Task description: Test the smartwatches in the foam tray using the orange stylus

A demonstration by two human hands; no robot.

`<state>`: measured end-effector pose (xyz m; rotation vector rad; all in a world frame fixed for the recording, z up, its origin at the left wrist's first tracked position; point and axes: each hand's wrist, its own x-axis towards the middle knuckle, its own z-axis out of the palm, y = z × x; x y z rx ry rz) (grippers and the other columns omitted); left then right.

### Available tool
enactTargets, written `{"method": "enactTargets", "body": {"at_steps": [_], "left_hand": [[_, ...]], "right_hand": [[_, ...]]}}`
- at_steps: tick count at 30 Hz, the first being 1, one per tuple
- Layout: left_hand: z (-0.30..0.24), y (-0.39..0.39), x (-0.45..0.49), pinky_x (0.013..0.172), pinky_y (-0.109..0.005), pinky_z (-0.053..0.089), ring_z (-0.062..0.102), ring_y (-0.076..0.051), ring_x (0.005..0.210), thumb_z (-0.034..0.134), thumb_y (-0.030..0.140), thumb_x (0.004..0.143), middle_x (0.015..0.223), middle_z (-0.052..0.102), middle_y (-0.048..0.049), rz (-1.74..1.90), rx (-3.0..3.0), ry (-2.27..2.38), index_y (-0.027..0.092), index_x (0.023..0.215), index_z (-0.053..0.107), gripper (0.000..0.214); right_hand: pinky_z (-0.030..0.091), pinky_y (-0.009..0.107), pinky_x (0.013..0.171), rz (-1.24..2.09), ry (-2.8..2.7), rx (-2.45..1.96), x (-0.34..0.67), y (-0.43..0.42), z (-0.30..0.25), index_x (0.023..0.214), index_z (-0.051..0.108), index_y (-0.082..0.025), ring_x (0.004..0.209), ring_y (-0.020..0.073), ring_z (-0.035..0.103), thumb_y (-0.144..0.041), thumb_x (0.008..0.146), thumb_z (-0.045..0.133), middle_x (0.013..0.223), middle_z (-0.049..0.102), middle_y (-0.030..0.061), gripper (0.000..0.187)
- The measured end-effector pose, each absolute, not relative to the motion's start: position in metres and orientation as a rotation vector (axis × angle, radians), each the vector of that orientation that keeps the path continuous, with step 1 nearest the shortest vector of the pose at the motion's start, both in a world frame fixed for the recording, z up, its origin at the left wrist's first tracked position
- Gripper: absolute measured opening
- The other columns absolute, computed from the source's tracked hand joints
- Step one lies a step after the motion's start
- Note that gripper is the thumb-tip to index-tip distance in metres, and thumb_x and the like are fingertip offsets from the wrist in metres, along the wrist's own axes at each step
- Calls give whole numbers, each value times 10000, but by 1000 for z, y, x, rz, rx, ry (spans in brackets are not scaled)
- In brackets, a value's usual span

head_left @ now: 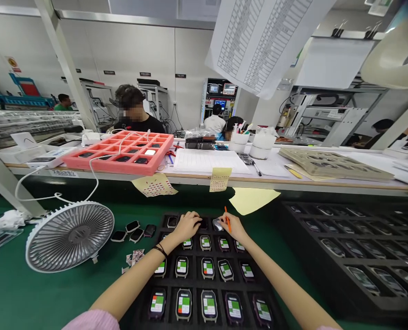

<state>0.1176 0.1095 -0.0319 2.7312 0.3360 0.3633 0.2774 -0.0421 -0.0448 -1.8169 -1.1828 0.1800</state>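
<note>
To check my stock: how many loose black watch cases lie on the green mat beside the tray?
4: leftmost, topmost, middle and rightmost, between the fan and the tray; the fan may hide others.

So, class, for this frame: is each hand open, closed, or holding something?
Left hand: curled down on the black foam tray; whether it grips anything cannot be told.
Right hand: closed, holding an orange stick.
</note>
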Motion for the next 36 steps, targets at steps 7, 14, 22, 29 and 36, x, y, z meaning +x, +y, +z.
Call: {"method": "enactTargets", "body": {"at_steps": [7,14,22,29,36], "left_hand": [[1,123,58,802,-369,434,597,-258,934,436,223,899,953,644,-106,216,2860,647,146,896,653,230],[-3,107,16,782,-428,444,598,-334,931,415,184,894,919,647,-197,44,2907,1009,72,954,605,229],[-17,110,16,804,-338,445,594,-273,966,379,230,927,1025,639,-156,64,2800,970,107,1054,537,237],[-19,120,18,642,-288,440,661,-250,793,297,318,954,817,694,-95,29,2645,908,137,1049,534,313],[-17,131,4,621,-259,429,646,-225,771,601,338,766,797,672,-17,-17,2453,665,208,1184,489,451]], "right_hand": [[406,291,651,103,-1371,-1827,223,-38,-26,656,345,-233,680,185,527,-261,816,484,708,512,15,214],[361,243,558,351,-1570,-2123,153,-1,-20,779,425,-208,616,162,544,-152,836,479,743,564,24,96],[383,293,663,383,-1532,-2248,149,19,-26,876,539,-126,822,258,620,-109,849,459,867,653,161,86],[393,264,648,486,-1476,-2146,147,16,-30,1039,576,-165,762,219,656,-220,926,385,807,695,85,229],[394,276,602,528,-1435,-1980,148,20,-43,947,583,-173,688,220,639,-190,910,378,733,664,72,208]]}}
